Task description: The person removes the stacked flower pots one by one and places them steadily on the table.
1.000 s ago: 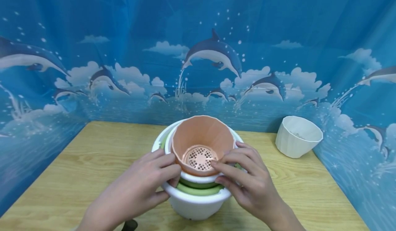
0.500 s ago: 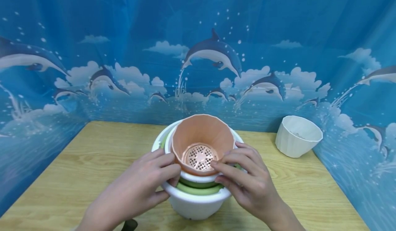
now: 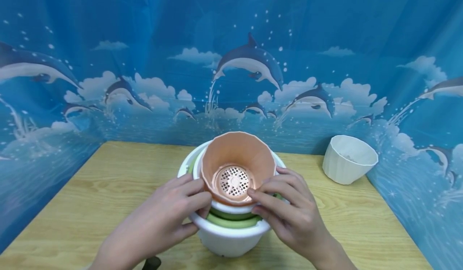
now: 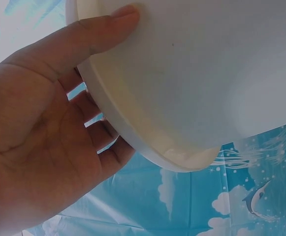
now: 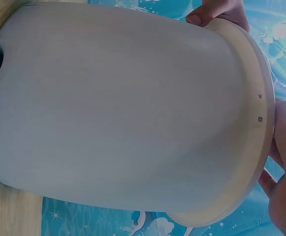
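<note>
A stack of nested flowerpots stands on the table in the head view: a large white flowerpot (image 3: 229, 244) outside, a green pot (image 3: 233, 223) within, a smaller white pot (image 3: 233, 209), and an orange flowerpot (image 3: 235, 147) innermost, with a lattice bottom. My left hand (image 3: 177, 207) grips the left rim; in the left wrist view its thumb (image 4: 93, 37) lies on the large pot's outer wall, fingers over the rim. My right hand (image 3: 293, 207) pinches the orange pot's near right rim, index fingertip inside and thumb below. The right wrist view shows mostly the large pot's wall (image 5: 123, 103).
A fluted white pot (image 3: 347, 161) stands tilted on the wooden table (image 3: 119, 181) at the back right. A dark object (image 3: 152, 263) shows partly beside the left forearm. Blue dolphin-print curtains (image 3: 162, 61) enclose the back and both sides.
The orange flowerpot has tipped slightly: its far rim and lattice bottom sit a little higher in the head view. Both hands keep nearly the same places.
</note>
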Available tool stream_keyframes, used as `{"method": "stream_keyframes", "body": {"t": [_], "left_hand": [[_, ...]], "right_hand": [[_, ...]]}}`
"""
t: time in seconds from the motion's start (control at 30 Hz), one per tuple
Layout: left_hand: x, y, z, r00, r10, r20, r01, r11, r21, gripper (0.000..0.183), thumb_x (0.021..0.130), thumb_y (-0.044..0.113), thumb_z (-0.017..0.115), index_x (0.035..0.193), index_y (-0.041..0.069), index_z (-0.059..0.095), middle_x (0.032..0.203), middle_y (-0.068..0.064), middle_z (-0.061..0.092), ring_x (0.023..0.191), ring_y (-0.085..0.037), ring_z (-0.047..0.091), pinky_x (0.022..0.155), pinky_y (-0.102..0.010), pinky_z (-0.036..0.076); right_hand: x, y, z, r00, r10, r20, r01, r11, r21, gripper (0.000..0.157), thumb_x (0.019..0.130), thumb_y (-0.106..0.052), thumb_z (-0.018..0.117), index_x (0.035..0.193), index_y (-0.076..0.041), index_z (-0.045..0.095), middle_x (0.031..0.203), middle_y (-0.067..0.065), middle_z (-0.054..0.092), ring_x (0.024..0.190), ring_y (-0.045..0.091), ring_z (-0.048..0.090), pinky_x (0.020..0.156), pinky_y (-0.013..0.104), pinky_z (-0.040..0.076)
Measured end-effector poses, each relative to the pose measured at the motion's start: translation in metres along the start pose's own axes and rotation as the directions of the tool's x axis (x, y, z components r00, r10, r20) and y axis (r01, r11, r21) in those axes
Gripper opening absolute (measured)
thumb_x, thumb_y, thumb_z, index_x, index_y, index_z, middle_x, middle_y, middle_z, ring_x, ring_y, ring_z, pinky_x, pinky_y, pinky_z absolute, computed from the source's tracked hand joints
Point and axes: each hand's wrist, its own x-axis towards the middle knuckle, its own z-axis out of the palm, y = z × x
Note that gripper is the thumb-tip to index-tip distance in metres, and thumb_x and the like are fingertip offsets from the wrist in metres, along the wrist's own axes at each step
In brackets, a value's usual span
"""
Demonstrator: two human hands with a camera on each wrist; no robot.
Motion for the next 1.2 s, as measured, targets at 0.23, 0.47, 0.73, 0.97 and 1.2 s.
{"method": "stream_keyframes", "body": {"t": [0.23,0.47,0.73,0.97,1.2], "left_hand": [[-0.0003,-0.0002,-0.0002,1.000,-0.007,0.008,0.007,1.000,0.007,0.031,0.077,0.026,0.085,0.088,0.032,0.057,0.103,0.022,0.056,0.096,-0.003,0.048,0.078,-0.030,0.050],[0.0001,-0.0005,0.0007,1.000,0.009,-0.018,-0.009,1.000,0.018,0.032,0.076,0.025,0.086,0.088,0.032,0.057,0.104,0.022,0.056,0.096,-0.003,0.048,0.078,-0.029,0.049],[0.0001,-0.0016,0.0007,1.000,0.017,-0.014,-0.017,1.000,0.025,0.031,0.076,0.026,0.085,0.089,0.032,0.058,0.104,0.022,0.056,0.095,-0.003,0.047,0.078,-0.029,0.049],[0.0002,0.0006,-0.0010,1.000,0.023,0.014,-0.023,1.000,-0.003,0.032,0.078,0.027,0.084,0.086,0.034,0.054,0.092,0.022,0.047,0.086,-0.004,0.043,0.074,-0.025,0.044],[0.0008,0.0019,0.0000,0.999,0.021,0.029,-0.020,0.999,-0.034,0.033,0.080,0.027,0.083,0.087,0.034,0.052,0.091,0.021,0.044,0.087,-0.005,0.042,0.074,-0.024,0.041]], "right_hand": [[0.0019,-0.0012,0.0009,1.000,-0.013,-0.025,0.013,1.000,-0.006,0.023,0.093,-0.024,0.070,0.099,-0.003,0.077,0.091,0.007,0.069,0.088,0.025,0.060,0.098,0.042,0.043],[0.0033,-0.0015,0.0014,0.998,-0.034,-0.044,0.033,0.999,-0.019,0.018,0.092,-0.023,0.071,0.094,-0.006,0.078,0.089,0.006,0.069,0.086,0.024,0.060,0.103,0.042,0.040],[0.0050,-0.0031,0.0032,0.997,-0.038,-0.063,0.039,0.999,0.004,0.016,0.092,-0.020,0.071,0.088,-0.005,0.077,0.087,0.006,0.070,0.086,0.024,0.061,0.109,0.045,0.040],[0.0040,-0.0045,0.0039,0.990,0.085,-0.116,-0.074,0.992,0.099,0.014,0.095,-0.009,0.065,0.087,-0.002,0.074,0.088,0.010,0.068,0.092,0.027,0.058,0.110,0.043,0.041],[0.0019,-0.0034,-0.0018,0.980,0.145,-0.136,-0.134,0.987,0.088,0.020,0.097,-0.012,0.063,0.084,0.003,0.067,0.090,0.014,0.063,0.097,0.028,0.056,0.110,0.042,0.040]]}}
